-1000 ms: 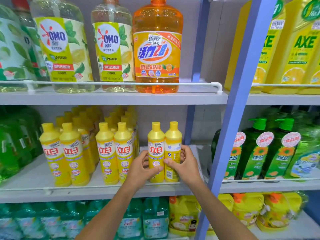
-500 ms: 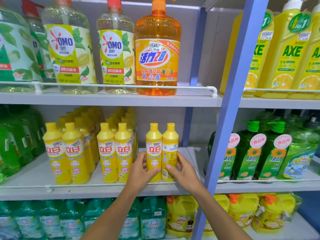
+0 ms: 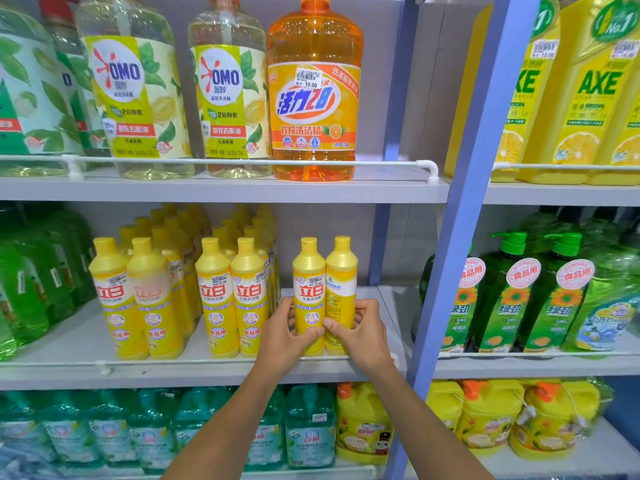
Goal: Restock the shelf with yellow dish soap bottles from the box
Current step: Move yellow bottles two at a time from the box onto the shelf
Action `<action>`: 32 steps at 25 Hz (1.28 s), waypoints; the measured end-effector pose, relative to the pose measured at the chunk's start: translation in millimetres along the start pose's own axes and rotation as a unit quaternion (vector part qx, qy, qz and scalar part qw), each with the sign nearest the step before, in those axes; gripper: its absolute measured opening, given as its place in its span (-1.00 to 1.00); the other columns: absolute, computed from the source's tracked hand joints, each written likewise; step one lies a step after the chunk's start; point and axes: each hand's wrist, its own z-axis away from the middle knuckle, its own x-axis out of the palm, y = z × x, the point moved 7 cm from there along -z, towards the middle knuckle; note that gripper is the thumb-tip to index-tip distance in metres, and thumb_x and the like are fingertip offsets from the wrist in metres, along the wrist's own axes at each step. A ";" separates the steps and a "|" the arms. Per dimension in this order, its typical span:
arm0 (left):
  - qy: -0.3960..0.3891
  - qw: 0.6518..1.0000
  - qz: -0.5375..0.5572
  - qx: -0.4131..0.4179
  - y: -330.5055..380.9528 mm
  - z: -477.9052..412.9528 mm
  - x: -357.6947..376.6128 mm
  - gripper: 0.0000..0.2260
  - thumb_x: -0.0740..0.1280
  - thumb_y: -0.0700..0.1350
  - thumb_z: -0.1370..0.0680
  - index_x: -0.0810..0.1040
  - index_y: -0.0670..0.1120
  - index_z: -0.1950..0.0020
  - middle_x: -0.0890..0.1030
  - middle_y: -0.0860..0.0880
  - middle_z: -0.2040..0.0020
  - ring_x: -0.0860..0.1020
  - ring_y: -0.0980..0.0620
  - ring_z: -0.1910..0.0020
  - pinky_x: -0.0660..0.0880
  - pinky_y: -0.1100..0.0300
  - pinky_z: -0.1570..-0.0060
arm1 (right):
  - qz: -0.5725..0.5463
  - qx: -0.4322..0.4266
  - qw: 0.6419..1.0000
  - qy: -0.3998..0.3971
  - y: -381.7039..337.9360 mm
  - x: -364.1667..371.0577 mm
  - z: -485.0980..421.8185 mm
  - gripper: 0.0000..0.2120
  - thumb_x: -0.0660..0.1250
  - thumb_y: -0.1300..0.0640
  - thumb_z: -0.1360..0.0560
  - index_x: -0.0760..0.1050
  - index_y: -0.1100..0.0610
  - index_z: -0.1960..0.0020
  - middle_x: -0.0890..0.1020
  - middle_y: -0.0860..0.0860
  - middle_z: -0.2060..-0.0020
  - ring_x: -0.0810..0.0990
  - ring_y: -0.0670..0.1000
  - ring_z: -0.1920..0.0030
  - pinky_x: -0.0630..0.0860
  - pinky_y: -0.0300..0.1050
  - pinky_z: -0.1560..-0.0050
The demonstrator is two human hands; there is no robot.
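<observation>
Nearest me, my left hand (image 3: 284, 336) curls round the lower body of one tall yellow plastic dish soap bottle (image 3: 308, 289). My right hand (image 3: 360, 336) grips a second yellow bottle (image 3: 341, 282) that touches the first on its right. Both stand upright, caps up, just behind the thin white front rail (image 3: 52, 364) of the grey middle shelf (image 3: 138, 379). The left bottle shows its front label, the right its back. Rows of matching yellow bottles (image 3: 214, 296) crowd the left, and a blue upright post (image 3: 460, 237) rises on the right.
</observation>
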 end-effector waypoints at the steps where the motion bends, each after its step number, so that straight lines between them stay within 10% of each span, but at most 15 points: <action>1: 0.000 1.000 -0.001 -0.001 -1.0 -0.5 -0.3 -0.45 0.60 -0.12 -0.39 0.45 0.03 -0.30 0.64 0.13 -0.12 0.62 0.31 -0.04 0.58 0.37 0.06 | 0.008 0.003 1.000 -0.017 0.5 2.0 2.1 -0.39 0.61 -0.05 -0.36 0.35 0.03 -0.25 0.64 -0.09 -0.12 0.64 -0.21 -0.06 0.60 -0.33 0.05; 6: 0.003 1.000 -0.007 -0.007 -3.5 -0.8 -0.5 -0.44 0.60 -0.11 -0.39 0.44 0.01 -0.31 0.64 0.11 -0.13 0.60 0.35 -0.03 0.57 0.40 0.07 | -0.019 -0.028 0.989 -0.143 7.7 -5.4 9.9 -0.40 0.51 0.08 -0.48 0.39 0.04 -0.46 0.63 -0.10 -0.25 0.61 -0.12 -0.25 0.57 -0.07 -0.28; 16: 0.004 0.999 -0.035 -0.019 -5.6 3.0 0.4 -0.43 0.59 -0.12 -0.41 0.39 0.09 -0.30 0.59 0.19 -0.09 0.56 0.33 -0.03 0.53 0.48 0.13 | 0.114 0.021 0.992 -0.049 4.3 -7.3 5.6 -0.37 0.64 -0.14 -0.27 0.42 -0.02 -0.20 0.64 -0.15 -0.03 0.64 -0.20 0.01 0.58 -0.35 0.07; 32: 0.042 0.986 -0.105 -0.119 -54.1 -64.6 31.4 -0.54 0.58 -0.02 -0.38 0.49 0.02 -0.20 0.66 0.02 -0.10 0.63 0.00 -0.01 0.61 0.01 -0.09 | 0.242 0.060 0.967 -0.050 33.1 9.8 -68.6 -0.42 0.62 -0.09 -0.30 0.50 0.09 -0.21 0.68 0.02 -0.09 0.66 0.05 -0.07 0.61 -0.04 -0.07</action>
